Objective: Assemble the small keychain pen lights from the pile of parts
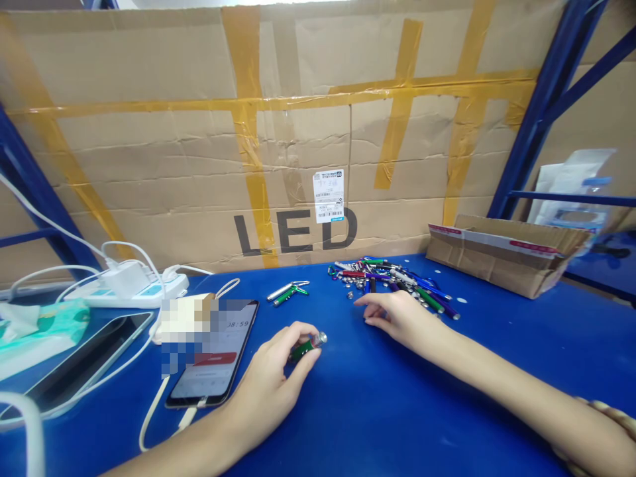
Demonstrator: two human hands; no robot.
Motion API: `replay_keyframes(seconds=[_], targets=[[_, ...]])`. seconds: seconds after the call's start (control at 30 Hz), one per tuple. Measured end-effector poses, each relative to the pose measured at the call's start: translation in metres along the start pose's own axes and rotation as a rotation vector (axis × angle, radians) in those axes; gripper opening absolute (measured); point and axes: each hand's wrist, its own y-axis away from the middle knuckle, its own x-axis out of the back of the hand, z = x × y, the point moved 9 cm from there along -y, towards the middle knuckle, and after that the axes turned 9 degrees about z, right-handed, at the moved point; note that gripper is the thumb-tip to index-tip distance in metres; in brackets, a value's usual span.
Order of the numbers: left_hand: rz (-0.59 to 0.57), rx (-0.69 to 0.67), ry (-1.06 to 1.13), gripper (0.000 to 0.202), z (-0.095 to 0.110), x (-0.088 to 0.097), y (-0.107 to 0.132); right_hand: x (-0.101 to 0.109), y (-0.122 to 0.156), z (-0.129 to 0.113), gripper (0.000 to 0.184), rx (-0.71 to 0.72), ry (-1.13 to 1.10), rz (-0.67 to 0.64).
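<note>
My left hand (271, 384) rests on the blue table (397, 411) and pinches a small green keychain flashlight (307, 346) between thumb and fingers, its silver tip pointing right. My right hand (397, 315) lies further right, fingers curled and reaching left toward the edge of a pile of coloured keychain flashlights (392, 278). Whether those fingers hold a small part I cannot make out. Two loose flashlights (287, 293), one silver and one green, lie apart from the pile.
A phone (214, 358) on a white cable lies left of my left hand, a tablet (79, 361) further left. A white power strip (129, 286) with a charger stands behind. An open cardboard box (501, 255) sits at the back right. A taped cardboard wall (199, 165) closes the back.
</note>
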Motion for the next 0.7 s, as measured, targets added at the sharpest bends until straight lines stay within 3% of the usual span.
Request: replay_keyframes(seconds=[0.17,0.3,0.43,0.7], targets=[[-0.014,-0.007,-0.021,0.013,-0.001,-0.002,0.001,0.003,0.006,-0.032,0.027,0.186,-0.153,0.059],[-0.046,-0.035,-0.025,0.017,0.000,-0.007,0.002,0.031,0.017,-0.068,0.021,0.371,-0.366,0.293],[-0.063,-0.057,-0.006,0.017,0.004,-0.009,0.001,0.054,0.028,-0.084,0.017,0.421,-0.453,0.475],[-0.057,-0.073,0.005,0.015,0.006,-0.007,0.002,0.031,0.025,-0.082,0.023,0.409,-0.519,0.282]])
